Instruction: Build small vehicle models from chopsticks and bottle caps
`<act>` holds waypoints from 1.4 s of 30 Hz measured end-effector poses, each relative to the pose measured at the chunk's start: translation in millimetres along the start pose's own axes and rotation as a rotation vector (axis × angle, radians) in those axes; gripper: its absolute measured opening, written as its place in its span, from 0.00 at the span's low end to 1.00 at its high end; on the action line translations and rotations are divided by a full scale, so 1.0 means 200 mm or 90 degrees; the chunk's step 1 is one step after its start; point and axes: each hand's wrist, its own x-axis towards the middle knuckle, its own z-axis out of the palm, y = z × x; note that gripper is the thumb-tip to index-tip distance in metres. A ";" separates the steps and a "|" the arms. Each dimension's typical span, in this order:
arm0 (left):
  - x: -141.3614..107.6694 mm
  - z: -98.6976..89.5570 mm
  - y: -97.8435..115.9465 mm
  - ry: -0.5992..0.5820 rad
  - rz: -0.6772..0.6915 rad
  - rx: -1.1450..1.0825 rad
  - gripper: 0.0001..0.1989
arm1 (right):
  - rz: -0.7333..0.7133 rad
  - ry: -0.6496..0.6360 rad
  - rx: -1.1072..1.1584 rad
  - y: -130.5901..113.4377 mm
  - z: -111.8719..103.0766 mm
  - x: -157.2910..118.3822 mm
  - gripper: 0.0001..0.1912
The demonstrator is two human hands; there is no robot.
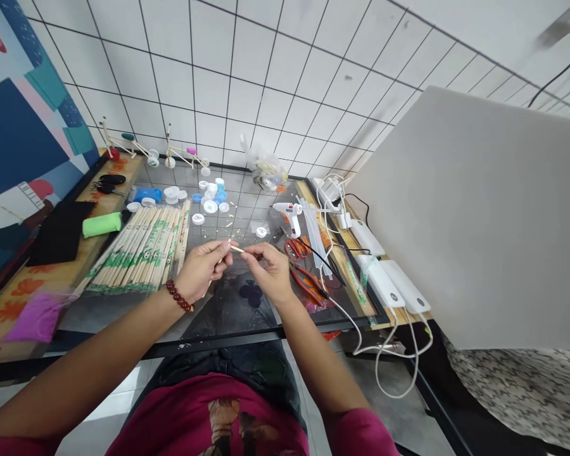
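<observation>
A short piece of thin wooden stick [236,249] spans the gap between my hands above the table. My left hand [199,269], with a beaded bracelet on the wrist, is closed and pinches one end. The other end sits between the thumb and index finger of my right hand [273,272], also closed. Below my left palm a pale stick end [208,289] shows; how it is held is mostly hidden. Left of my hands lie wrapped disposable chopsticks [140,250]. Beyond them are white and blue bottle caps [210,206].
At right lie a glue gun [289,215], glue sticks [315,234], red scissors [297,248] and red-handled pliers [308,282]. White chargers [380,278] trail cables over the edge. Two stick-and-cap models [185,152] stand at the back. Clay packs, green [101,224] and purple [35,316], lie left.
</observation>
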 end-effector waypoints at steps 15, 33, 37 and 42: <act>0.03 0.02 -0.15 0.013 0.028 -0.045 0.17 | -0.022 0.086 -0.143 0.00 0.00 -0.01 0.12; 0.03 0.02 -0.13 0.075 0.216 0.143 0.09 | -0.190 0.061 -0.155 0.00 0.03 -0.03 0.05; 0.03 0.02 -0.14 0.084 0.181 0.077 0.09 | -0.201 0.028 -0.189 0.01 0.03 -0.05 0.06; 0.00 0.05 -0.14 0.102 0.165 0.034 0.12 | -0.222 0.004 -0.207 0.01 0.04 -0.04 0.06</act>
